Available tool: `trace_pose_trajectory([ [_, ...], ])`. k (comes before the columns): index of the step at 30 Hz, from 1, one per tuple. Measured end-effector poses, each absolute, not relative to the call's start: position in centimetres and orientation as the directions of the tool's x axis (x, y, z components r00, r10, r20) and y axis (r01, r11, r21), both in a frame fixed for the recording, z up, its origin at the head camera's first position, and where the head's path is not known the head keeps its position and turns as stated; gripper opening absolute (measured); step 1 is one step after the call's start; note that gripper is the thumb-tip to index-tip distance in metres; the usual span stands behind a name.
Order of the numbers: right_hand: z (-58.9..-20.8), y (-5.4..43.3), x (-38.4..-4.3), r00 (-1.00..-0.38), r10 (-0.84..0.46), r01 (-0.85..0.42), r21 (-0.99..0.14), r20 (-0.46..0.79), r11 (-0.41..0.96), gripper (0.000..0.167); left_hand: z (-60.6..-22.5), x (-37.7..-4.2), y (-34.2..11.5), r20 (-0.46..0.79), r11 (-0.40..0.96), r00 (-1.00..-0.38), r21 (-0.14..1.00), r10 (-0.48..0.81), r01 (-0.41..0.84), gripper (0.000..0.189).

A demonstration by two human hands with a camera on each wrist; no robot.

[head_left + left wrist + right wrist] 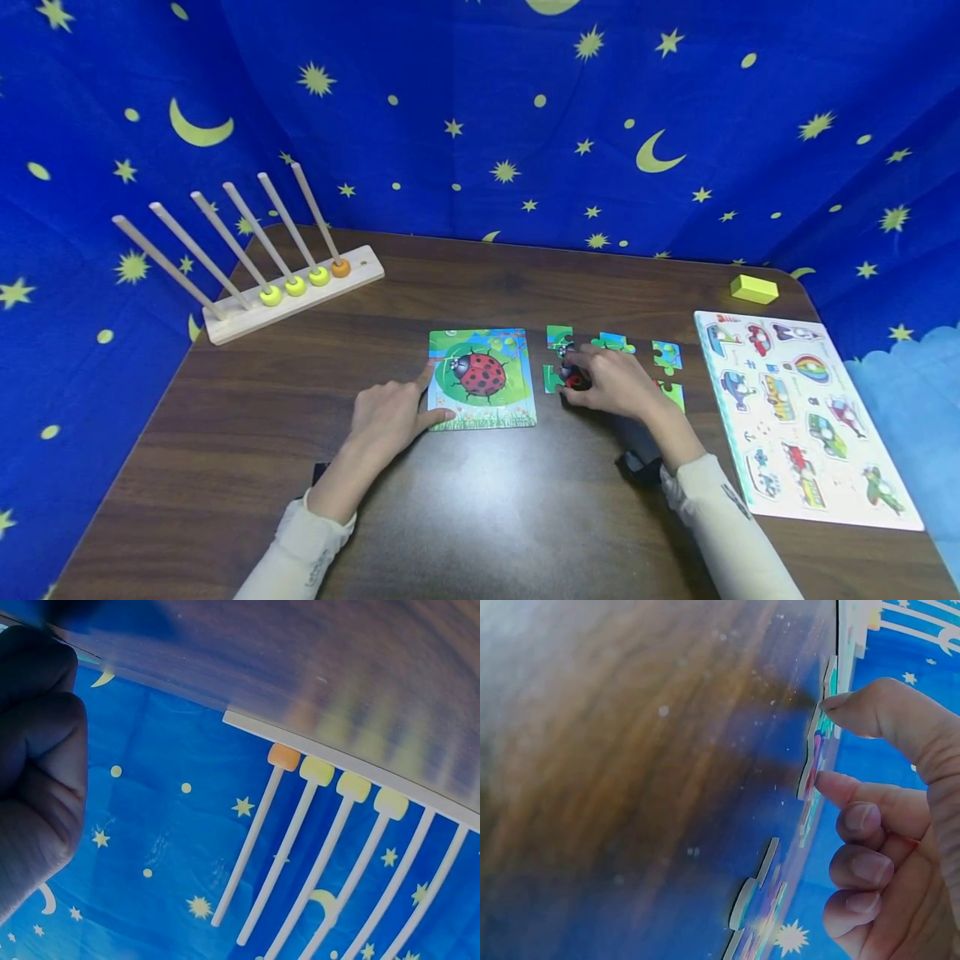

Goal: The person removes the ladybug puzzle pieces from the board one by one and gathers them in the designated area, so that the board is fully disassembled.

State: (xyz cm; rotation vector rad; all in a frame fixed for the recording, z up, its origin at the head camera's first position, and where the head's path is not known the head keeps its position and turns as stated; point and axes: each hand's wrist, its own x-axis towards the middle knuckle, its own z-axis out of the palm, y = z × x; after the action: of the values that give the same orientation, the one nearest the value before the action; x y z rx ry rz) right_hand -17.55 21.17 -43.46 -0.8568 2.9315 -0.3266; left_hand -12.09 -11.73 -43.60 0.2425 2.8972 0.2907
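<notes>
Where a blue cloth with yellow stars and moons (pixel 420 150) hangs behind the dark brown wood-grain worktop (pixel 300 433), a pale wooden rack with six slanting pegs (pixel 363 260) stands at far left, its four right-hand pegs bearing three yellow beads and one orange bead. Nearer the middle, the left hand (pixel 386 417) rests against a square picture board showing a red ladybird on green (pixel 480 375); its grip is unclenched, the index finger touching the left edge and the thumb lying over the lower left corner. The board lies flat on the worktop. Just to its right, a green jigsaw piece with a blue edge (pixel 557 334) lies near the right hand (pixel 617 382), whose grip pinches a dark, red-marked jigsaw piece (pixel 577 380) between thumb and fingertip, low over the worktop. Around that hand's far side lie more colourful interlocking pieces (pixel 667 356). Further right, a bright yellow rectangular block (pixel 753 289) sits behind a white board of vehicle pictures (pixel 847 483).
</notes>
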Motion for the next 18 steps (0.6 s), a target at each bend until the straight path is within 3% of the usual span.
trace_pose_trajectory([
  [4, -43.5, 21.2, -17.5, -0.843, -0.537, -0.524, -0.224, 0.001, 0.822, 0.040, -43.6, -12.1, -11.7, -0.194, 0.966, -0.963, 0.218, 0.185, 0.142, 0.089],
  [10, -43.5, 21.1, -17.1, -0.858, -0.512, -0.500, -0.291, 0.040, 0.816, 0.058, -43.6, -12.0, -11.7, -0.187, 0.966, -0.965, 0.217, 0.186, 0.145, 0.089],
  [18, -43.6, 19.5, -15.9, -0.811, -0.581, -0.566, -0.340, 0.066, 0.751, 0.069, -43.7, -12.0, -11.7, -0.163, 0.965, -0.968, 0.213, 0.192, 0.156, 0.089],
])
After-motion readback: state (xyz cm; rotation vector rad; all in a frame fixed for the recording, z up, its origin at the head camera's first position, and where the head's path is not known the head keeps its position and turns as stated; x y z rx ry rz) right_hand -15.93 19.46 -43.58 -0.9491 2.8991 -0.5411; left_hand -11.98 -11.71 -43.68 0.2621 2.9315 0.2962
